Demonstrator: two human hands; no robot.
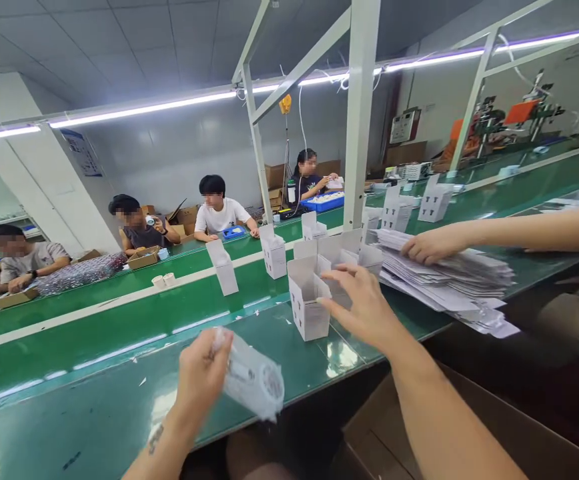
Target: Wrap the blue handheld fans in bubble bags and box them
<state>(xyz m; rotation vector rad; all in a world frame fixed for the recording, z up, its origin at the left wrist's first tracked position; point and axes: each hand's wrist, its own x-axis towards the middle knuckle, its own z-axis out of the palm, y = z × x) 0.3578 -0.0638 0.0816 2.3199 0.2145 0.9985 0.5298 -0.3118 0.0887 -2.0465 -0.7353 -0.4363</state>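
Observation:
My left hand [204, 367] grips one end of a bagged cylindrical item [253, 377], pale and wrapped in clear plastic, above the green table's front edge. My right hand [362, 300] has its thumb and fingers spread at the right side of an open white box [309, 313]; whether the fingertips touch it is unclear. That box stands upright with its flap raised and small dark prints on its side. More open white boxes [342, 257] stand close behind it, partly hidden by my right hand.
Another person's hand [432, 245] rests on a stack of flat white cartons [444, 287] at right. Beyond the table runs a green conveyor [119, 333] with white boxes [223, 268] along it. A white post [362, 120] rises behind the boxes. A cardboard box [419, 427] lies below the edge.

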